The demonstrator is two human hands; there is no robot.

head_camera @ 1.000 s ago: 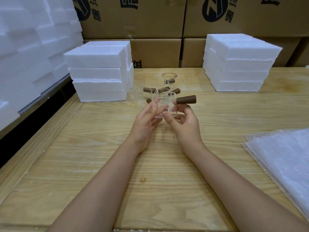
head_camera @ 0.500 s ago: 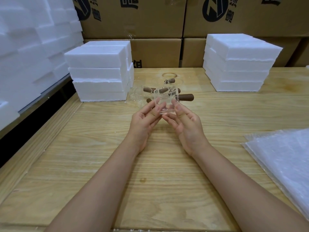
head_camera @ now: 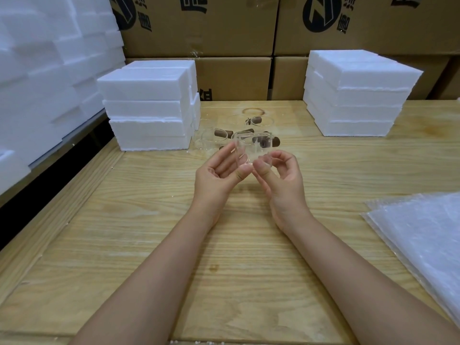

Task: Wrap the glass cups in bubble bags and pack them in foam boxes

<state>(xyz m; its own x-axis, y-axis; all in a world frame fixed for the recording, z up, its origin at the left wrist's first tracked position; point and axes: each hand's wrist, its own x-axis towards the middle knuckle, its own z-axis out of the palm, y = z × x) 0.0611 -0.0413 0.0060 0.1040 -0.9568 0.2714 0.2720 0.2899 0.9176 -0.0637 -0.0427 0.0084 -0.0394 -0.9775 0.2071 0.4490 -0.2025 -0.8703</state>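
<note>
A clear glass cup (head_camera: 252, 148) with a brown wooden handle is held just above the wooden table (head_camera: 149, 245), in the middle of the view. My left hand (head_camera: 219, 170) supports its left side, thumb under the base and fingers along the wall. My right hand (head_camera: 282, 175) pinches the cup's right side with curled fingers and thumb. The handle shows as a dark shape through the glass, pointing away from me. Several more glass cups (head_camera: 210, 138) with brown handles stand behind. A pile of bubble bags (head_camera: 423, 240) lies at the right edge.
Two stacks of white foam boxes stand on the table, one at the back left (head_camera: 146, 105) and one at the back right (head_camera: 358, 95). Cardboard cartons (head_camera: 224, 26) form a wall behind. More foam pieces (head_camera: 44, 70) are piled off the table's left side.
The cup has been turned in both hands: its handle, first pointing right, now points away behind the glass. My right fingers have curled more tightly round it.
</note>
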